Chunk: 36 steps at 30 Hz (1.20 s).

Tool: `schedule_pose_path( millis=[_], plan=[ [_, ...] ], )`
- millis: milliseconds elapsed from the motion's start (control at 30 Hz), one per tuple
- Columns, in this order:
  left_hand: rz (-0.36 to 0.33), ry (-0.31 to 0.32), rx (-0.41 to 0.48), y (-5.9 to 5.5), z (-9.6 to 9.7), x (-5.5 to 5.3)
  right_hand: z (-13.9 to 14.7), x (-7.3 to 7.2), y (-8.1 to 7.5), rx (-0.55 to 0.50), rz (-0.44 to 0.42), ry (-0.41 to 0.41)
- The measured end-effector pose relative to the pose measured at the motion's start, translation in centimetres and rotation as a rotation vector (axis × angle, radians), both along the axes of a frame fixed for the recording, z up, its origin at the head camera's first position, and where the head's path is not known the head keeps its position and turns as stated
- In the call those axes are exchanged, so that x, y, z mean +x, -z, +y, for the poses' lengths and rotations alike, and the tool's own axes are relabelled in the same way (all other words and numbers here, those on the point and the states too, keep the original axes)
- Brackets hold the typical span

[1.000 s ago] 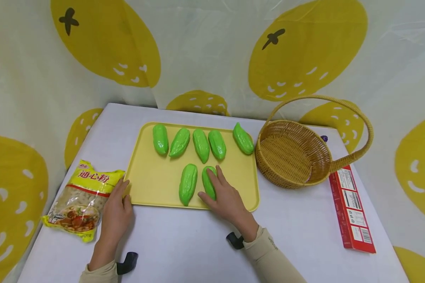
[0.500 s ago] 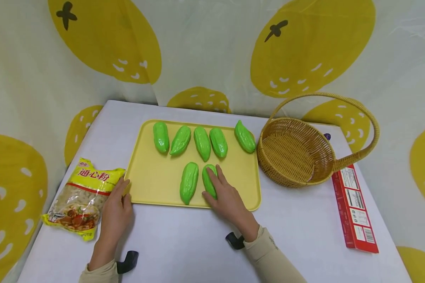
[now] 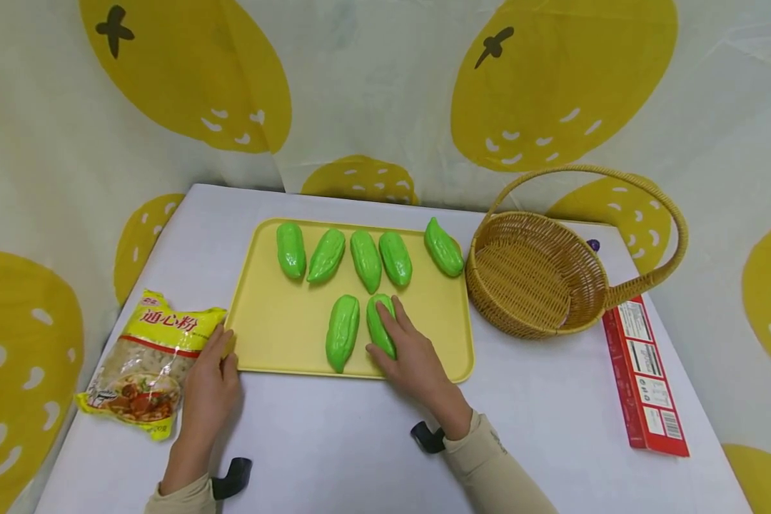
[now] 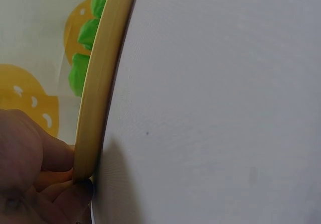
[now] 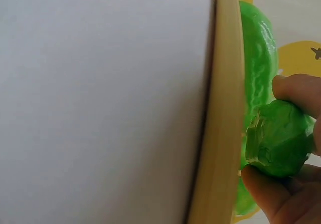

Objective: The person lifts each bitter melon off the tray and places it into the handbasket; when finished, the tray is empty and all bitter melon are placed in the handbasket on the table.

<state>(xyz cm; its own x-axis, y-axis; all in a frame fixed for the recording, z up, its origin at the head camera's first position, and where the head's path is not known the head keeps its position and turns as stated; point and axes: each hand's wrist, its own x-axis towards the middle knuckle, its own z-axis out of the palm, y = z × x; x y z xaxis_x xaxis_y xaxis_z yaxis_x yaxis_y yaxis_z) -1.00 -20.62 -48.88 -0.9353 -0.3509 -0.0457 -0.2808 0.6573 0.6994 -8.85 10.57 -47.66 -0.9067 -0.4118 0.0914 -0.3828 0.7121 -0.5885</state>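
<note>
In the head view, my right hand (image 3: 414,364) grips a glossy, wrinkled green bitter melon (image 3: 378,320) near the front of a yellow tray (image 3: 276,335). The right wrist view shows its blunt end (image 5: 281,141) between thumb and fingers. Just left of it lies another bitter melon (image 3: 343,334). Several more form a back row, among them one at the left (image 3: 291,250) and one set apart at the right (image 3: 444,248). My left hand (image 3: 210,389) holds the tray's front left corner; in the left wrist view, thumb and fingers meet the tray rim (image 4: 95,103).
A yellow pasta bag (image 3: 150,364) lies beside my left hand. Touching or close to the tray's right side stands a wicker basket (image 3: 507,321) with a tall handle. A red box (image 3: 645,385) lies at the far right, and a small purple thing (image 3: 593,245) sits behind the basket.
My right thumb has drawn in closer to the bitter melon, which has shifted very slightly away from me. My left hand stays at the tray corner. The head view has moved slightly.
</note>
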Motion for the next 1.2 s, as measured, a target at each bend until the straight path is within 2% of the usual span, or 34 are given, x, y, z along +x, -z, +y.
schedule_pose_path(
  millis=[300, 767, 1200],
  plan=[
    [-0.02, -0.005, -0.01, -0.2, 0.0, -0.1, 0.2, -0.1, -1.7, -0.103, 0.1, 0.017],
    [-0.017, 0.009, -0.023, -0.3, 0.0, 0.0, 1.0, -0.5, -4.1, -0.201, 0.16, 0.06],
    [-0.007, 0.005, -0.027, -0.3, 0.0, 0.0, 4.3, -3.0, -6.0, -0.272, 0.234, 0.169]
  ],
)
